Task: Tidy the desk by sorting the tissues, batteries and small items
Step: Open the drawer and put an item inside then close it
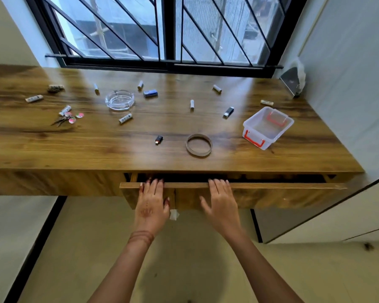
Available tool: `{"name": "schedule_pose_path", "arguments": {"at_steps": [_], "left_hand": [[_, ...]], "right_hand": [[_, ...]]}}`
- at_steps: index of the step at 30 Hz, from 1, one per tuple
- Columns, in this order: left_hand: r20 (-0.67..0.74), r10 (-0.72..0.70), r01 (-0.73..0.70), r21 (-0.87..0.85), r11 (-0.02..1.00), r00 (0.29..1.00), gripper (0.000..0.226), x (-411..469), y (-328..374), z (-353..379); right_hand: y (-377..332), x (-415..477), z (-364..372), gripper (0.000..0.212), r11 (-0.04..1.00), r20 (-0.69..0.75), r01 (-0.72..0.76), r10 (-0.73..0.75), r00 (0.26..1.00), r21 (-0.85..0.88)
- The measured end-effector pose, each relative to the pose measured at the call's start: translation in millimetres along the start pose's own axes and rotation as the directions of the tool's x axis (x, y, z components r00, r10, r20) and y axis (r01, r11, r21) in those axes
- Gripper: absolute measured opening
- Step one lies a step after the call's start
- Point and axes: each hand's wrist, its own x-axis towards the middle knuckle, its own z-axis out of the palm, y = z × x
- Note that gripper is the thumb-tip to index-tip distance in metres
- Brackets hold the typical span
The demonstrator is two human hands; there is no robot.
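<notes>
The left hand [151, 200] and right hand [222, 201] lie flat, fingers straight, on the part-open drawer [282, 194], one tissue scrap [174, 215] just beside the left thumb, while on the desk [74, 147] sit one tape ring [209, 143] at 12 o'clock, one clear red-clipped box [253, 124] at 2, one glass ashtray [119, 99] at 11, and ten scattered batteries [125, 118] whose print is unreadable.

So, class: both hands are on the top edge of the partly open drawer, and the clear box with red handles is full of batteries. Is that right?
Not quite: the head view shows the clear box empty; the batteries lie scattered on the desk. The rest holds.
</notes>
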Motion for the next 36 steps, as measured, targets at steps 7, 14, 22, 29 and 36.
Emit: {"name": "schedule_pose_path", "arguments": {"at_steps": [7, 14, 22, 29, 36], "left_hand": [[0.035, 0.036, -0.035, -0.024, 0.999, 0.999, 0.062, -26.3, 1.6, -16.4], [0.091, 0.108, -0.109, 0.000, 0.994, 0.990, 0.063, -65.7, -5.6, -28.4], [0.117, 0.157, -0.156, -0.013, 0.988, 0.981, 0.067, -111.8, -9.7, -37.5], [0.239, 0.156, -0.160, -0.004, 0.987, 0.958, 0.073, -123.1, -10.3, -47.1], [0.292, 0.112, -0.087, -0.095, 0.992, 0.950, 0.076, -102.4, -15.5, -55.9]], "right_hand": [[-10.5, -22.8, -15.8, 0.061, 0.993, 0.038, -0.031, 0.027, 0.999, 0.116], [-24.5, -63.0, -25.8, 0.064, 0.987, 0.069, -0.107, 0.099, 0.993, 0.117], [-34.0, -110.2, -36.9, 0.071, 0.989, 0.104, -0.126, 0.118, 0.988, 0.076], [-36.0, -126.0, -42.2, 0.076, 0.990, 0.149, -0.128, 0.119, 0.982, 0.051], [-40.7, -103.8, -55.2, 0.066, 0.942, 0.109, -0.219, 0.197, 0.974, 0.254]]}}
